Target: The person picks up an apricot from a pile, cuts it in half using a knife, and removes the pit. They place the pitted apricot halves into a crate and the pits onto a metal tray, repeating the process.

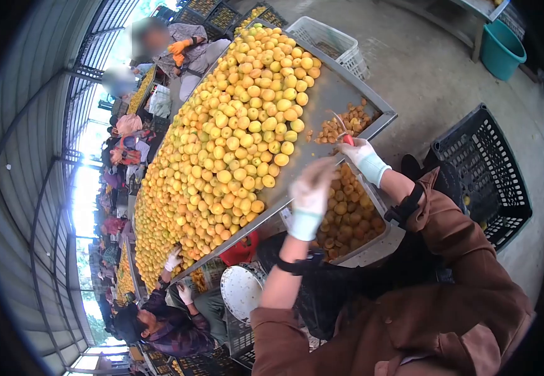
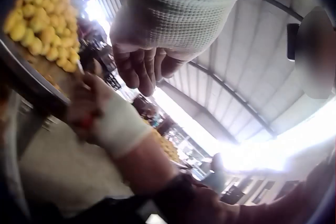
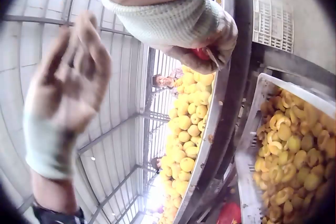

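Observation:
My gloved right hand (image 1: 361,153) grips the red handle of a small curved knife (image 1: 348,139) at the metal table's edge. Its thin blade points up over a heap of apricot pits (image 1: 352,120). Blurred, my gloved left hand (image 1: 312,188) hangs in the air beside it. In the right wrist view, the left hand's fingers are extended with nothing between them. Whole apricots (image 1: 234,125) lie in a large pile on the tabletop. Below both hands stands a white crate (image 3: 248,176) with halved apricots (image 3: 291,155) inside.
A black crate (image 1: 504,163) stands on the floor at right, with a teal bucket (image 1: 502,50) farther off. Behind the table is a white basket (image 1: 325,34). Another person (image 1: 165,326) works at the table's left side, near a white bucket (image 1: 242,293).

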The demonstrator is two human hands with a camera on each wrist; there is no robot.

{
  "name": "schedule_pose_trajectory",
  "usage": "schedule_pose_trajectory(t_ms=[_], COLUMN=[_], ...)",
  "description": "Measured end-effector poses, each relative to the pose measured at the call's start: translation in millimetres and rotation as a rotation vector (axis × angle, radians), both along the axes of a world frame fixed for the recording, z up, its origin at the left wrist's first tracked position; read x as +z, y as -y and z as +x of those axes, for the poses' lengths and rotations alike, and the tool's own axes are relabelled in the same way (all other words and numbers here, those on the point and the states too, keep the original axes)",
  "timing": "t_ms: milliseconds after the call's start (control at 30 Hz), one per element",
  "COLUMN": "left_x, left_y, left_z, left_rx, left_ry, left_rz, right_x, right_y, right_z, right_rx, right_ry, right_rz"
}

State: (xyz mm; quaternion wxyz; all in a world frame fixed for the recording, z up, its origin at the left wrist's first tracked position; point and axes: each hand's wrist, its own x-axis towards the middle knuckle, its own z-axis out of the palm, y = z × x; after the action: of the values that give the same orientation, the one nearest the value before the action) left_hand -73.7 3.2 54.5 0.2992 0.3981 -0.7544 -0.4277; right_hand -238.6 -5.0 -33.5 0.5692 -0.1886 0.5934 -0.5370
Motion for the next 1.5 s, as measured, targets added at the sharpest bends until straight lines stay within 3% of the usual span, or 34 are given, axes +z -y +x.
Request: schedule_pose_trajectory(t_ms=[133, 200, 233, 267, 333, 367, 400, 500, 633, 733, 767, 800, 833, 900, 967, 1000, 1100, 1267, 1500], left_x=[-57, -60, -62, -72, -99, -100, -101, -110, -112, -92, -89, -132, -155, -155, -142, -127, -89, -83, -75], left_y=[88, 112, 122, 136, 165, 170, 174, 192, 212, 212, 211, 249, 264, 261, 257, 256, 250, 252, 227], left_z=[107, 126, 130, 137, 147, 143, 139, 130, 124, 118, 131, 164, 173, 165, 144, 131, 102, 100, 107], left_rx=[0.394, 0.47, 0.474, 0.469, 0.356, 0.324, 0.318, 0.306, 0.272, 0.206, 0.196, 0.208, 0.254, 0.297, 0.353, 0.347, 0.255, 0.367, 0.438], left_ry=[0.283, 0.502, 0.665, 0.661, 0.876, 1.054, 1.046, 1.355, 1.397, 1.356, 1.261, 1.49, 1.517, 1.545, 1.538, 1.533, 1.702, 1.559, 1.376], left_rz=[-0.301, -0.471, -0.518, -0.517, -0.786, -0.673, -0.673, -0.546, -0.428, -0.517, -0.72, -0.943, -0.971, -0.995, -0.605, -0.607, -0.29, -0.22, -0.458], right_x=[-13, -14, -19, -22, -18, -10, -5, 1, 3, 9, 10, 12, 12, 11, 11, 11, 11, 17, 27], right_y=[7, 10, 13, 14, 12, 8, 6, 4, 3, 1, 1, 1, 0, -1, 0, -1, -2, -4, -7], right_z=[9, 11, 12, 12, 14, 15, 16, 15, 14, 13, 13, 12, 11, 12, 13, 13, 15, 6, 1], right_rx=[-0.056, -0.061, -0.043, -0.025, -0.004, 0.001, 0.004, 0.029, 0.089, 0.098, 0.095, 0.086, 0.095, 0.103, 0.107, 0.11, 0.032, 0.056, 0.077], right_ry=[-0.055, -0.057, -0.234, -0.412, -0.465, -0.438, -0.411, -0.417, -0.41, -0.404, -0.407, -0.402, -0.394, -0.401, -0.404, -0.41, -0.386, -0.351, -0.359], right_rz=[-0.093, -0.131, -0.156, -0.179, -0.179, -0.187, -0.194, -0.186, -0.186, -0.187, -0.176, -0.17, -0.187, -0.219, -0.218, -0.216, -0.253, -0.253, -0.274])
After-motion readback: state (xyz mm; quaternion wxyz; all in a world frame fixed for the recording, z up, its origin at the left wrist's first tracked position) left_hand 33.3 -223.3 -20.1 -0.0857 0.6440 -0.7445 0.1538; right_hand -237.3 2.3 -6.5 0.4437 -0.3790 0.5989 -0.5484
